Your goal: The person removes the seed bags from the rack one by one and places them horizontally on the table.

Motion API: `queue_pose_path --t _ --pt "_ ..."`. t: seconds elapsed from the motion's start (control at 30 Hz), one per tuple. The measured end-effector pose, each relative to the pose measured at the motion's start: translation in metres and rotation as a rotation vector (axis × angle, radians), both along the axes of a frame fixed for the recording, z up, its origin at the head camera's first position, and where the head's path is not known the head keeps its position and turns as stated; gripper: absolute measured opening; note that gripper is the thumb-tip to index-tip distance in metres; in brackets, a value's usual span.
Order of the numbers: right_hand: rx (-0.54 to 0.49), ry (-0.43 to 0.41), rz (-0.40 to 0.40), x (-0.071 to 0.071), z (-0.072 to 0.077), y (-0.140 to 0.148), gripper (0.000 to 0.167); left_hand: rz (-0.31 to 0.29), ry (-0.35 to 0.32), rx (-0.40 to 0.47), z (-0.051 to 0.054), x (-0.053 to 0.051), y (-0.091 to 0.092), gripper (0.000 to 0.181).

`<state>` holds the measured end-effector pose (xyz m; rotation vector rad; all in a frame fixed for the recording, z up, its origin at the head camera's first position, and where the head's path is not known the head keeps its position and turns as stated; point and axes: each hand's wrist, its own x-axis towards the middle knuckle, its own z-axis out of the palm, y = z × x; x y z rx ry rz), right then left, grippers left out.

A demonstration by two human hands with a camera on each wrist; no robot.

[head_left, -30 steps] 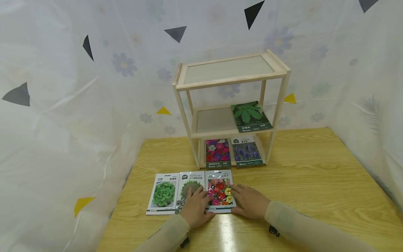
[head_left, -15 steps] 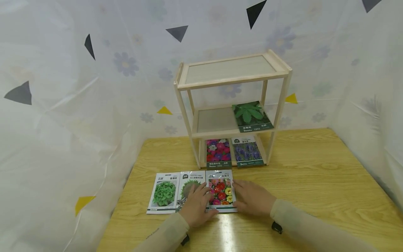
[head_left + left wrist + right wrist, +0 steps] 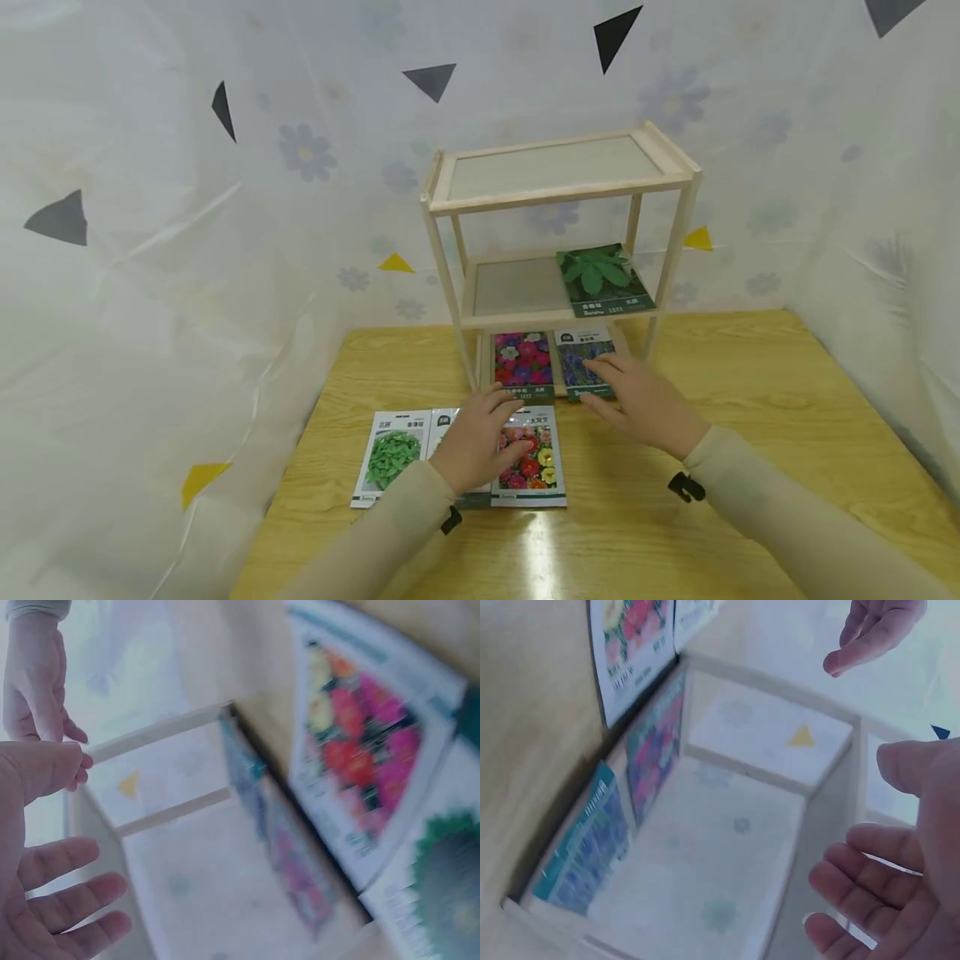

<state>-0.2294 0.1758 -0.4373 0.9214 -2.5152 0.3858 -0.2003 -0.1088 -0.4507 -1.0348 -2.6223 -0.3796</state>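
Observation:
Three seed packets lie in a row on the table: one with green leaves [image 3: 393,458], a sunflower packet [image 3: 457,877] mostly hidden in the head view, and one with red and yellow flowers [image 3: 536,467]. Above this row hovers my left hand [image 3: 477,437], fingers spread and relaxed, holding nothing. My right hand [image 3: 648,404] is raised in front of the shelf's lower tier, its fingers loosely bent and holding nothing. Behind it lies a purple-flower packet [image 3: 581,367], partly covered by the fingers. Beside that is a pink-flower packet [image 3: 521,358] on the same tier.
A small wooden shelf [image 3: 562,196] stands at the back of the table [image 3: 750,417]. On its middle tier, at the right, lies a dark green leaf packet [image 3: 603,279]. Patterned white sheeting [image 3: 187,250] encloses the back and sides.
Both hands have lifted off the packet row. The left hand rose forward over it; the right moved forward and right toward the lower tier. The row's packets stay in place.

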Motion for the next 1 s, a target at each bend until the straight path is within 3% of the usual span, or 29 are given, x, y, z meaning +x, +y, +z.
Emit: queue_pose_path --t 0.17,0.33,0.43,0.67,0.83,1.0 --pt "-0.048 0.13 -0.026 -0.01 0.021 0.013 0.055 -0.035 0.066 0.052 0.025 -0.016 0.01 0.063" --pt "-0.085 0.177 -0.057 -0.021 0.04 0.021 0.055 -0.067 0.147 0.081 0.046 -0.035 0.024 0.064" --pt "-0.069 0.159 -0.109 -0.027 0.049 0.022 0.058 -0.062 0.151 0.073 0.058 -0.046 0.033 0.065" --pt "0.024 0.012 -0.233 -0.034 0.058 0.021 0.066 -0.021 0.158 -0.039 0.079 -0.071 0.058 0.069" --pt "0.063 -0.03 -0.259 -0.038 0.056 0.022 0.069 0.01 0.155 -0.108 0.085 -0.09 0.074 0.067" --pt "0.112 -0.047 -0.285 -0.044 0.054 0.021 0.072 0.087 0.092 -0.233 0.087 -0.106 0.088 0.071"
